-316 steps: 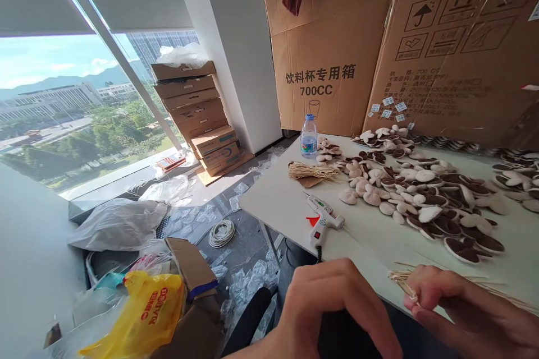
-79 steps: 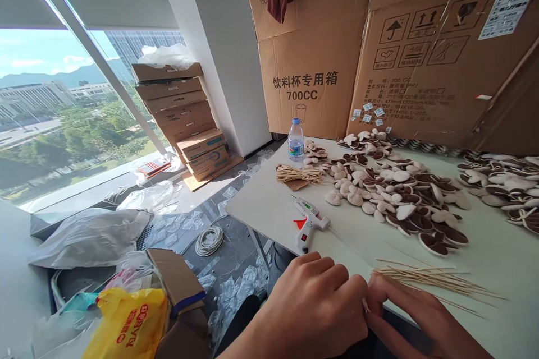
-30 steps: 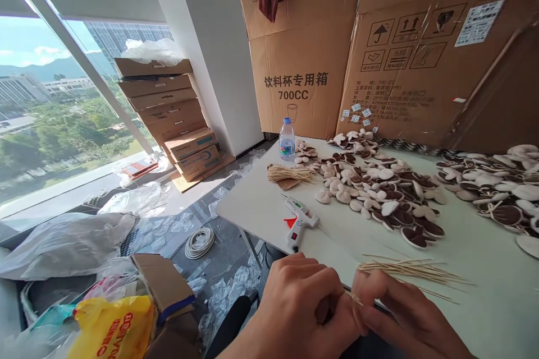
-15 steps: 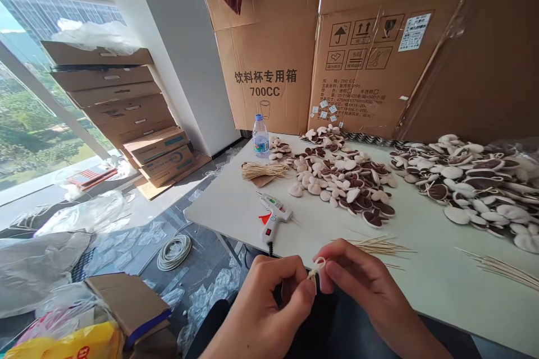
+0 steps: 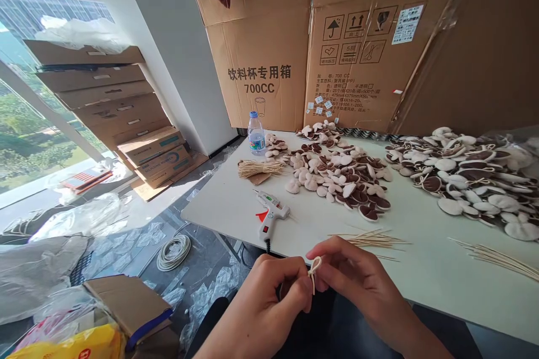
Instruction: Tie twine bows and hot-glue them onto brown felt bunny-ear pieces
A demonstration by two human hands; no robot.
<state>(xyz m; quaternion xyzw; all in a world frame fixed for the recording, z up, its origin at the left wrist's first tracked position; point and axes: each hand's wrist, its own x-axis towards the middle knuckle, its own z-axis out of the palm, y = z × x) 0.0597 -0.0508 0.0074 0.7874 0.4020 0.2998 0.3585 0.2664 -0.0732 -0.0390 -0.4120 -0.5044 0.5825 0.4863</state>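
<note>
My left hand [image 5: 269, 297] and my right hand [image 5: 357, 280] meet at the near edge of the white table [image 5: 227, 207]. Both pinch a small loop of pale string [image 5: 314, 269] between thumb and fingers. Just beyond my right hand lies a loose bundle of thin wooden sticks [image 5: 370, 239]. A white hot-glue gun [image 5: 272, 214] lies on the table past my left hand. Farther back is a heap of brown and cream round felt pieces [image 5: 345, 179].
A second heap of felt pieces [image 5: 471, 179] and more sticks [image 5: 497, 255] lie at the right. A tied bundle of string [image 5: 259, 168] and a water bottle [image 5: 255, 133] stand at the far left corner. Large cardboard boxes [image 5: 261, 50] back the table. Bags, boxes and a cable coil [image 5: 173, 245] litter the floor.
The view has swung right. My hands left the stick bundle, which now rests on the table, and came together over a small loop of string that they pinch.
</note>
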